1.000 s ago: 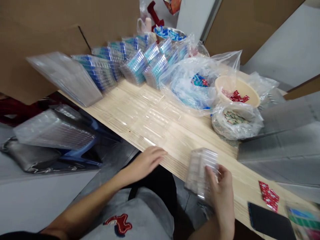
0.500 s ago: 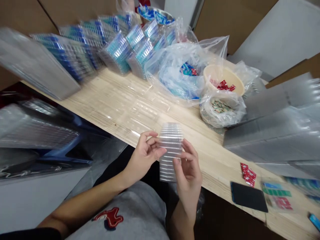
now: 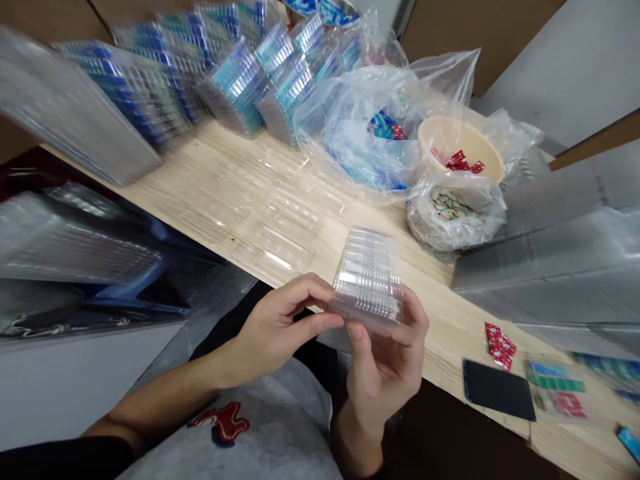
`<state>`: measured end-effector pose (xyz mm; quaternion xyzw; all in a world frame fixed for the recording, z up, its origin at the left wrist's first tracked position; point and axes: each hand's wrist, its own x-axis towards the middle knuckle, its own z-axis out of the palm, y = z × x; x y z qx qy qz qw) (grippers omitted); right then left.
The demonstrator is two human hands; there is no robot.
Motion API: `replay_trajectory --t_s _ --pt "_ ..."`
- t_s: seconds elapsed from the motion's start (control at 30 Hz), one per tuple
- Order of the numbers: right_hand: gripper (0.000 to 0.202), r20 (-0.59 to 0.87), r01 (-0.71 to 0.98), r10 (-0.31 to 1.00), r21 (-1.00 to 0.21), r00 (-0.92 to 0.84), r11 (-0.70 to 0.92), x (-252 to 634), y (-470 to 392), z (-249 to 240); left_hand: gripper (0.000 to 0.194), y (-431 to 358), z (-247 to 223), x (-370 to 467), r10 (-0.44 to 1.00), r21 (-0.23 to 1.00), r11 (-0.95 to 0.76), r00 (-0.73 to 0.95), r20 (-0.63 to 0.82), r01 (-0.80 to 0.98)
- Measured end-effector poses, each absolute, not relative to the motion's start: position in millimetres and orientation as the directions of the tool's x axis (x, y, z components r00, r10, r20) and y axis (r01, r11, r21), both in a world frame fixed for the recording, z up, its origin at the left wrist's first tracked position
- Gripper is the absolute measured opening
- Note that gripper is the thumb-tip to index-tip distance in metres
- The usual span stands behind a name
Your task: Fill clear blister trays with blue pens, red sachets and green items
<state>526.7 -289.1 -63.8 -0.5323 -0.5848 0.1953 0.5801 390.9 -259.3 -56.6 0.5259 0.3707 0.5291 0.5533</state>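
A stack of clear plastic trays point(image 3: 369, 277) is held up over the table's front edge, tilted, with its ridged side showing. My left hand point(image 3: 295, 317) pinches the stack's lower left corner between thumb and fingers. Around the lower right side my right hand point(image 3: 387, 353) is closed, its thumb in front and its fingers partly hidden behind the plastic. Several clear trays point(image 3: 287, 230) lie flat on the wooden table point(image 3: 415, 303) beyond my left hand.
Filled tray stacks point(image 3: 237, 87) stand at the back left. Behind my hands are a plastic bag point(image 3: 350, 147), a cream bowl point(image 3: 487, 150) and a bag of small packets point(image 3: 450, 207). At right lie red packets point(image 3: 500, 347) and a black flat object point(image 3: 499, 390), near large grey stacks point(image 3: 545, 260).
The tray stack has tilted and moved up and right in view. My left hand has shifted to its lower corner, and my right hand has moved right with it.
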Motion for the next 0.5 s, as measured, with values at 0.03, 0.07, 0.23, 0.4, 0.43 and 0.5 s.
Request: replay_trajectory --t_s 0.03,0.07,0.23,0.4,0.43,0.5 --pt "0.013 0.482 0.408 0.843 -0.837 0.239 0.364 526 -289 -64 0.007 -258 -56 391 0.977 0.97 -0.097 0.163 0.135 -0.222" --pt "0.013 0.488 0.415 0.839 -0.833 0.238 0.367 526 -289 -64 0.008 -257 -56 391 0.979 0.966 -0.081 0.163 0.124 -0.245" --pt "0.015 0.519 0.425 0.817 -0.818 0.251 0.388 522 -287 -67 0.009 -255 -56 389 0.983 0.964 -0.018 0.174 0.067 -0.267" --pt "0.013 0.525 0.427 0.796 -0.82 0.3 0.38 518 -287 -72 0.008 -254 -58 385 0.988 0.967 0.022 0.152 0.017 -0.254" --pt "0.013 0.513 0.416 0.805 -0.829 0.298 0.375 519 -287 -72 0.008 -254 -59 384 0.986 0.969 0.036 0.168 0.006 -0.245" --pt "0.014 0.468 0.368 0.834 -0.86 0.291 0.354 523 -287 -74 0.006 -252 -63 382 0.974 0.976 0.059 0.225 -0.011 -0.209"
